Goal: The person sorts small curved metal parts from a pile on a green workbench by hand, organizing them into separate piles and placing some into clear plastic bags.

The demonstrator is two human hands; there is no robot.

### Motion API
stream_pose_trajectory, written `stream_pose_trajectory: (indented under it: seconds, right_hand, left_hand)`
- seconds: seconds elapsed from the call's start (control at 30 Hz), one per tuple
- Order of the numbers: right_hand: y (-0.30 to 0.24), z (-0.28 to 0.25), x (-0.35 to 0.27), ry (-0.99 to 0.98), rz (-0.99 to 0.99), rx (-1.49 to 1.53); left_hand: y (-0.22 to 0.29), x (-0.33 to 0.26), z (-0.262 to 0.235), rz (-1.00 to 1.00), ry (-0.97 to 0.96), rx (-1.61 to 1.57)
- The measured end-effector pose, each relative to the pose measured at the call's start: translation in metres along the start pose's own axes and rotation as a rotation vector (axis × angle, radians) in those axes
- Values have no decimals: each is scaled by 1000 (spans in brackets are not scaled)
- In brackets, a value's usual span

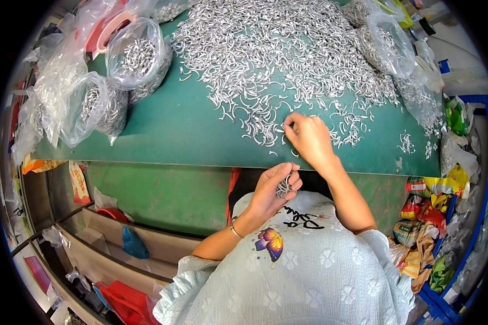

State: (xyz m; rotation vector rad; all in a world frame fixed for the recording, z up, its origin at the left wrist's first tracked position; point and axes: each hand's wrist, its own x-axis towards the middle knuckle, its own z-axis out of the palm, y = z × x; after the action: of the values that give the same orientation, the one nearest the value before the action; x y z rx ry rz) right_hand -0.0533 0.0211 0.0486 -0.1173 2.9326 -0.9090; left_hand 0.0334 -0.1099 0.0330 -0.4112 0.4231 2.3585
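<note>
A broad heap of small curved silvery metal pieces (287,49) covers the far part of the green tabletop (168,130). My left hand (274,187) is held just off the table's near edge, its fingers curled round several of these curved metal pieces (282,187). Over the near fringe of the heap is my right hand (309,135), thumb and forefinger bent together in a pinch. Whether a piece sits between those fingertips is too small to make out. Loose pieces lie on the tabletop beside both sides of the right hand.
Clear plastic bags (141,59) filled with like metal pieces stand at the table's left, near a pink container (114,30). More filled bags (387,46) line the right side. Below left is a wooden trough (108,244) with a red basket (126,303); a blue frame (485,179) stands right.
</note>
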Motion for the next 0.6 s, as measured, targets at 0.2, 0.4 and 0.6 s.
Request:
stream_pose_trajectory:
  seconds: [0.2, 0.4, 0.6]
  right_hand:
    - [-1, 0, -3, -30, -1, -87]
    - [18, -23, 6, -181, 168, 488]
    - [24, -33, 3, -53, 144, 598]
  left_hand:
    - [0, 1, 3, 14, 50, -25]
    - [1, 0, 0, 3, 29, 9]
    - [1, 0, 1, -1, 40, 21]
